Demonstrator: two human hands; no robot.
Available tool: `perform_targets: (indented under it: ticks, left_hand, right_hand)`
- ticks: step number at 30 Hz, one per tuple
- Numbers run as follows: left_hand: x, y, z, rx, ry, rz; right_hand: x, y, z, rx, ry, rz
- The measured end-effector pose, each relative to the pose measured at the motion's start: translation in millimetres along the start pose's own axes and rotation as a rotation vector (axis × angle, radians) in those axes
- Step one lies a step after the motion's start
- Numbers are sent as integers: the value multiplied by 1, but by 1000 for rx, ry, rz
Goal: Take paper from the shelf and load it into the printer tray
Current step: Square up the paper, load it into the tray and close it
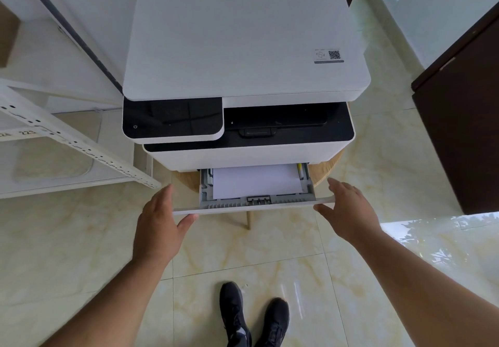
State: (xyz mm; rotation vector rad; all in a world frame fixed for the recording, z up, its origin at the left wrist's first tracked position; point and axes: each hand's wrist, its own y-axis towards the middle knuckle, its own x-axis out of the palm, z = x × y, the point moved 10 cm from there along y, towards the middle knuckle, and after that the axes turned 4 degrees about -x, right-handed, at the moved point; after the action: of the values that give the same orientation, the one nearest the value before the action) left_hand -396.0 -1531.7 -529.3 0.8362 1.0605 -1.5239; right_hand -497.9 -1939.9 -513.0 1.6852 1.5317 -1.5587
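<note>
A white printer (243, 38) with a black control panel stands on a round wooden table. Its paper tray (253, 206) is pulled partway out at the bottom front, and a stack of white paper (256, 180) lies flat inside it. My left hand (159, 219) is at the tray's left front corner, thumb touching the front panel and fingers straight. My right hand (348, 209) is at the right front corner, thumb against the panel's end and fingers extended above it.
A white metal shelf (62, 136) stands at the left, close to the printer. A dark brown cabinet (464, 119) is at the right. The round wooden table (186, 182) has a leg under the tray. My black shoes (253, 317) stand on the marbled tile floor.
</note>
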Motion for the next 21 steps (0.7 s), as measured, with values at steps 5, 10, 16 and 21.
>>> perform_targets:
  ticks: [5, 10, 16, 21]
  left_hand:
    - [2, 13, -8, -105, -145, -26]
    - [2, 28, -5, -117, -213, -36]
    - [-4, 41, 2, -88, -278, 2]
    - [-4, 45, 3, -89, -336, 9]
  right_hand:
    - [-7, 12, 0, 33, 58, 22]
    - [-14, 24, -5, 20, 117, 43]
    - [-20, 33, -9, 26, 203, 71]
    - [-23, 35, -11, 43, 229, 82]
